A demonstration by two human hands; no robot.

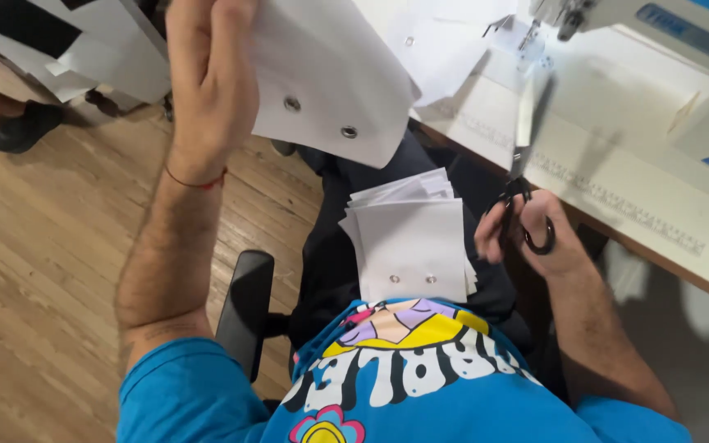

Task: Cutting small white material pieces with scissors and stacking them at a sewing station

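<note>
Scissors (525,156) stand nearly upright in the right hand (535,234), black handles low with the fingers closed through and around the loops, the pale blades together and pointing up and a little away from the person, toward the sewing machine (658,57). Their long axis runs from the lap up across the near edge of the table (617,193).

The left hand (211,78) is raised high, clamped on the top of a white fabric piece (330,74), thumb and fingers folded over its edge. The piece hangs down from that grip, its lower edge slanting, with two metal snaps (319,117) set side by side near that edge. A thin red string (198,182) circles the left wrist. The two hands are well apart, the left up over the wooden floor (51,246), the right down by the table edge.

On the person's lap lies a stack of white fabric pieces (408,238), squarish, fanned a little at the top, the uppermost showing two small snaps near its near edge. More white pieces (441,49) lie on the table beside the machine's needle. Below the stack is the person's blue printed shirt (420,385); a black chair armrest (244,308) sits to the left. A dark shoe (26,125) rests on the floor at far left.
</note>
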